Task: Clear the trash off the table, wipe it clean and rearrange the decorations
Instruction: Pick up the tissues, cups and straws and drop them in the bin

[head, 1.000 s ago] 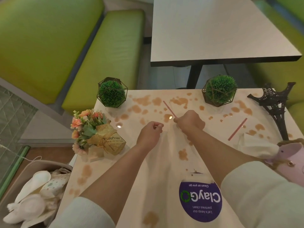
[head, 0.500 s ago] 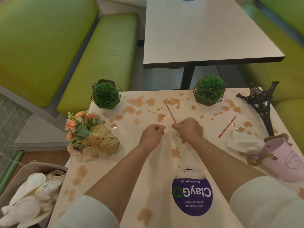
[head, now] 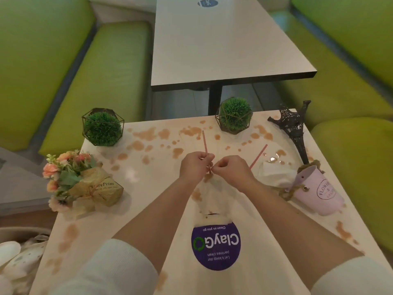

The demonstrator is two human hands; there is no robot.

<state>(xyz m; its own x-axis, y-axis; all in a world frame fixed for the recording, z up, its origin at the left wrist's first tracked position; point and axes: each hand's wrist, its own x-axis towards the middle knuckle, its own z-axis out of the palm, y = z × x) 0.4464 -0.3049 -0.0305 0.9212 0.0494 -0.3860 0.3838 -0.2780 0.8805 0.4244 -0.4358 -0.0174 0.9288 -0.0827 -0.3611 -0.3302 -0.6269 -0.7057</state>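
Right now, step: you are gathering the loose straws as trash, ahead of any wiping.
Tabletop (head: 136, 209): spattered with brown spills from the far edge to the near corners; lift trash straight up instead of dragging it through the wet patches.
Pink bucket (head: 316, 192): tipped on its side at the right edge, just beside the crumpled napkin (head: 274, 175); leave it until the trash is gone.
Flower bouquet (head: 80, 182): lying at the left edge, well apart from your hands; no need to disturb it yet.
Tower model (head: 294, 133): leaning at the far right corner; I'd judge it easy to knock, so keep your right sleeve low and slow.
Left hand (head: 194, 168): its grip is pinched on the red straw (head: 205, 144), which angles up and away from your knuckles over the middle of the tabletop.
Right hand (head: 230, 172): fingers curled, meeting the left hand at the straw's near end; it looks pinched on that straw too.
Second straw (head: 258, 156): lies just beyond your right hand, near the napkin; take it next into the same hand.
Advice: bundle both straws in one hand so the other is free for the napkin.
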